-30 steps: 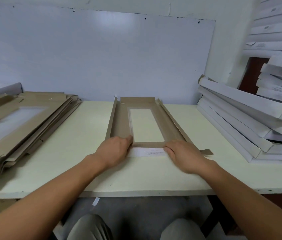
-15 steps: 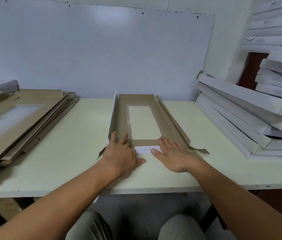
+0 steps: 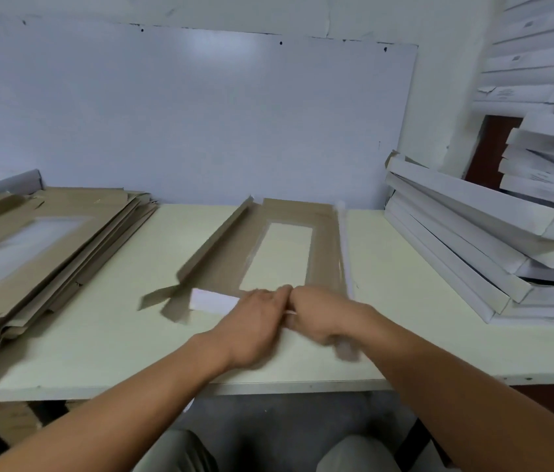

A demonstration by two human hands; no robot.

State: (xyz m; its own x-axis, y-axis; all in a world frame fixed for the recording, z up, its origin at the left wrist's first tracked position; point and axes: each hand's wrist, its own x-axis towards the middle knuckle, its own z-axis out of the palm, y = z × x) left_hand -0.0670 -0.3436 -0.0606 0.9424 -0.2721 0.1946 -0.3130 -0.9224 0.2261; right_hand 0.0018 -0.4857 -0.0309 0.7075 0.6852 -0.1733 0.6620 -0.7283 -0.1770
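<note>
My left hand (image 3: 255, 321) and right hand (image 3: 316, 315) meet knuckle to knuckle at the near end of the cardboard blank (image 3: 231, 257). Both are on its white end flap (image 3: 212, 300). The fingers look bent down onto the flap, and a white sliver shows between the hands. Motion blur hides the fingertips, so I cannot tell whether either hand pinches the flap or only presses it. What matters for the next move is how the axes cross. The blank runs away from my hands toward 12 o'clock, leaning slightly toward 1, while the flap lies across it from 9 to 3. I judge the fold line runs along that same 9-to-3 line, right under my knuckles. The bare part of the flap sticks out toward 9, so the left hand is the nearer one to it and to the loose brown tabs (image 3: 163, 301) beyond. The right hand is nearer to the white side wall (image 3: 344, 247) at 1 o'clock. The window cutout (image 3: 279, 253) sits straight ahead at 12, and the raised brown side wall (image 3: 214, 243) is at 11. The blank rests flat on the pale table (image 3: 404, 301). Farther out, a pile of flat blanks (image 3: 47, 240) lies at 9 to 10 o'clock and leaning white boxes (image 3: 466, 240) are stacked at 2 to 3, both well apart from my hands.
</note>
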